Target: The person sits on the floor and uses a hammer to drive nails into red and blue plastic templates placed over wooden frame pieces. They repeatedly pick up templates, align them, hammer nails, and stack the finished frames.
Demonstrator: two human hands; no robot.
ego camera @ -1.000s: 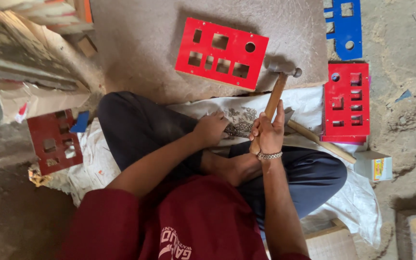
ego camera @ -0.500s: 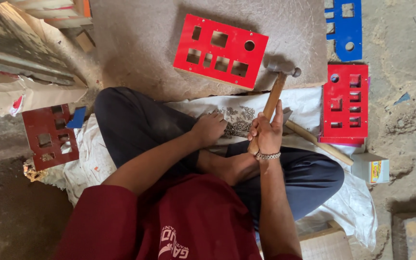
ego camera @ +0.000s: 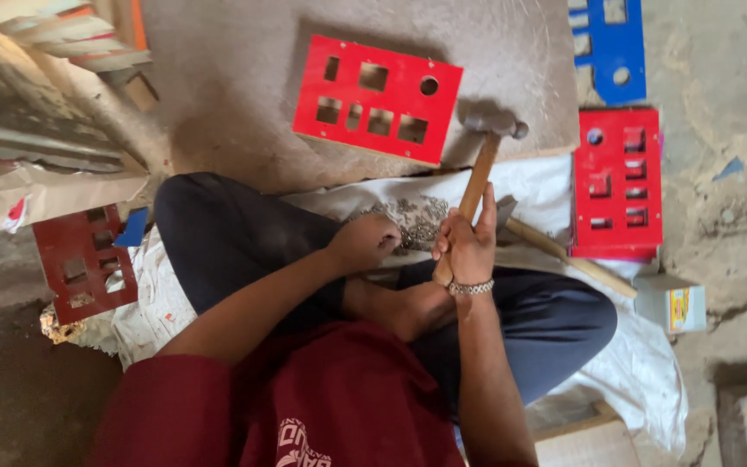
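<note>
Vs half a sec ago the hammer [ego camera: 477, 169] sits a bit lower, its metal head now at the near edge of the red cut-out panel [ego camera: 377, 98] on the board [ego camera: 244, 95]. The right hand [ego camera: 469, 242] stays clenched round the wooden handle; the left hand [ego camera: 365, 242] is curled, fingertips down in the pile of small metal bits [ego camera: 412, 218] on the white cloth [ego camera: 529, 186], grasp unclear. Looks like she/he is mid-pick for the next piece w/ the hammer kept ready over the panel.

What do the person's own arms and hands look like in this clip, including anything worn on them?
Both forearms are bare. Short maroon sleeves cover only the upper arms. The left hand wears nothing visible. The right hand has a silver beaded bracelet at the wrist. No gloves or rings can be made out.
</note>
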